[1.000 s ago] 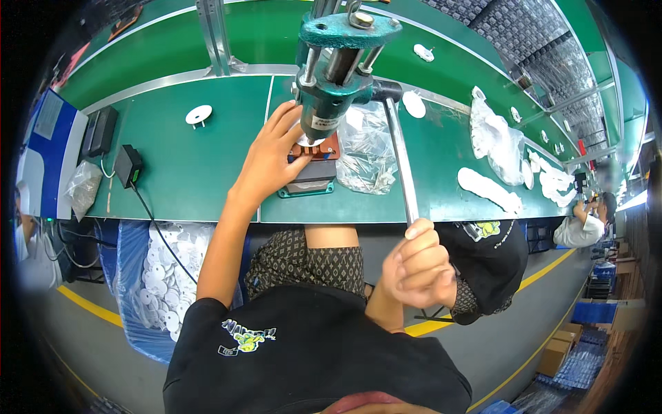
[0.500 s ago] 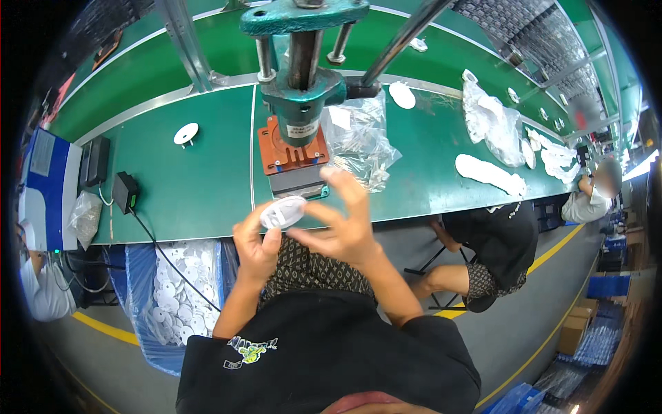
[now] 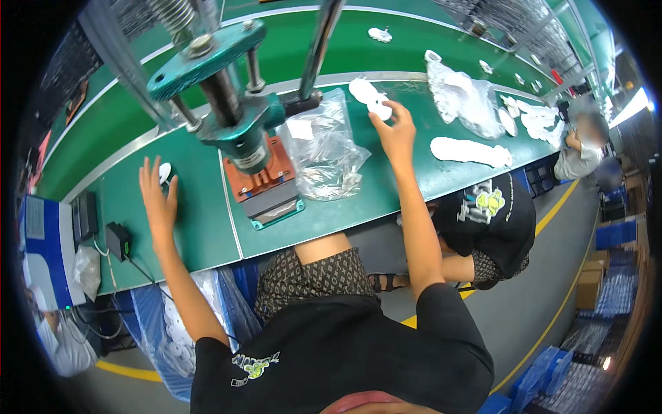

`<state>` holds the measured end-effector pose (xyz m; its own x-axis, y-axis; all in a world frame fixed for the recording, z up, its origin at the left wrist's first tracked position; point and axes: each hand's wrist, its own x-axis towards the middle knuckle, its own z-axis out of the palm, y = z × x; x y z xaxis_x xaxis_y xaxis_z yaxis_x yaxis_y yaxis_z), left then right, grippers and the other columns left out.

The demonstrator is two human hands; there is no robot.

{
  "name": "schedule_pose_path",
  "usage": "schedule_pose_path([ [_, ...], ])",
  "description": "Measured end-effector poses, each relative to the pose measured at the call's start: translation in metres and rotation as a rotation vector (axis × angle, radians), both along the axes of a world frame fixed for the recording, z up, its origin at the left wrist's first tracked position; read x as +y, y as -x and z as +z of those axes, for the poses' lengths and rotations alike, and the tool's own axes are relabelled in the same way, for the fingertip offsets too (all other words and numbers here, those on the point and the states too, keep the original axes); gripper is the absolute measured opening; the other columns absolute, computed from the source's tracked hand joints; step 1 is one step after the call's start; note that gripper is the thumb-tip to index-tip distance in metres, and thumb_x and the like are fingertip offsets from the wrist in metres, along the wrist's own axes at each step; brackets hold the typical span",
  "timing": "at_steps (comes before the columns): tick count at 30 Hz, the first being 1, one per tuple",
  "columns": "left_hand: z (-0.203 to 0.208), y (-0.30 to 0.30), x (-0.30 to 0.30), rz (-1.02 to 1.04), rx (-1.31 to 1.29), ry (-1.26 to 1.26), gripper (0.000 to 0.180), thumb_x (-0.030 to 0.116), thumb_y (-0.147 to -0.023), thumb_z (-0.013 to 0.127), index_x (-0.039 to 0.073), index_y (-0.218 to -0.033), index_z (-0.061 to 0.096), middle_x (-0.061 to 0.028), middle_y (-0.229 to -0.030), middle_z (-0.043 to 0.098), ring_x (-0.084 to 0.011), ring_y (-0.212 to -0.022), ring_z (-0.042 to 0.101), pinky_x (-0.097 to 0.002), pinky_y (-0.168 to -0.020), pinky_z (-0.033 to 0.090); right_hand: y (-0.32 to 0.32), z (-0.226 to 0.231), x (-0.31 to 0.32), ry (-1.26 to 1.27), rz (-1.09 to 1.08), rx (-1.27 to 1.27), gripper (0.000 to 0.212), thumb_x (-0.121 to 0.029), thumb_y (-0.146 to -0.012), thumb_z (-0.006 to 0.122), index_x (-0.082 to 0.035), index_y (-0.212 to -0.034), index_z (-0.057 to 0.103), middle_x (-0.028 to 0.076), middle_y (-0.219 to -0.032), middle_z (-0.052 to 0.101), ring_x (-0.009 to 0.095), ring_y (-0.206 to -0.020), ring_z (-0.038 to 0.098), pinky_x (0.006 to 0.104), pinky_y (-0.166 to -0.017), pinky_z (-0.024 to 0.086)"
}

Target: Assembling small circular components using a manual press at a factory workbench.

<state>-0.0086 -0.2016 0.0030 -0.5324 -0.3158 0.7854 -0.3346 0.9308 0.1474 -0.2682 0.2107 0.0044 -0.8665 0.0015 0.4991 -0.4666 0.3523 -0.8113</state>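
Observation:
My right hand reaches out over the green bench and pinches a round white plastic disc by its edge. Just beyond that disc lies another white disc, close against it or partly overlapped. On the left, my left hand has its fingers stretched and thumb apart, holding nothing. A white disc-shaped part lies on the bench behind that hand, partly hidden by its fingers. Between my hands stands a teal hand press above an orange-brown fixture plate.
A clear bag of small parts lies right of the press. Farther right are a row of white discs and a white plastic bag. A blue-lined bin of white discs stands below the bench. A co-worker sits to the right.
My hands have parted: the right went far right with a white disc, the left reached to the left-hand part. The view has shifted, so the press appears farther left and tilted.

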Motion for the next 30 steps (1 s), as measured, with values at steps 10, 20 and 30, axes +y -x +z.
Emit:
schedule_pose_path([
  [10,-0.023,-0.03,0.031,-0.197,-0.318,-0.417,0.031,0.021,-0.094,0.063,0.011,-0.123,0.067,-0.0126,-0.129,0.059,-0.032,-0.117,0.051,-0.0415,-0.104,0.038,0.08,-0.044,-0.005,-0.351,-0.05,0.188,0.035,-0.022,-0.068,0.08,-0.005,-0.097,0.071,0.019,-0.112,0.067,0.036,-0.11,0.059,0.0444,-0.097,0.045],
  [20,-0.015,-0.041,0.117,-0.322,-0.417,-0.44,0.047,0.025,-0.1,0.049,0.0,-0.14,0.047,-0.018,-0.146,0.046,-0.0389,-0.14,0.035,-0.0518,-0.117,0.02,-0.108,0.036,0.004,0.158,0.074,0.514,0.023,-0.005,-0.088,0.058,-0.003,-0.065,0.056,0.011,-0.065,0.058,0.024,-0.059,0.058,0.0348,-0.056,0.046],
  [30,-0.016,-0.042,0.13,-0.436,-0.53,-0.402,0.043,0.018,-0.101,0.048,-0.002,-0.139,0.049,-0.0167,-0.147,0.047,-0.0371,-0.14,0.037,-0.0504,-0.117,0.022,-0.127,-0.033,-0.072,-0.448,0.404,0.245,0.031,-0.006,-0.079,0.062,0.003,-0.109,0.061,0.021,-0.108,0.059,0.037,-0.098,0.058,0.0451,-0.084,0.047],
])
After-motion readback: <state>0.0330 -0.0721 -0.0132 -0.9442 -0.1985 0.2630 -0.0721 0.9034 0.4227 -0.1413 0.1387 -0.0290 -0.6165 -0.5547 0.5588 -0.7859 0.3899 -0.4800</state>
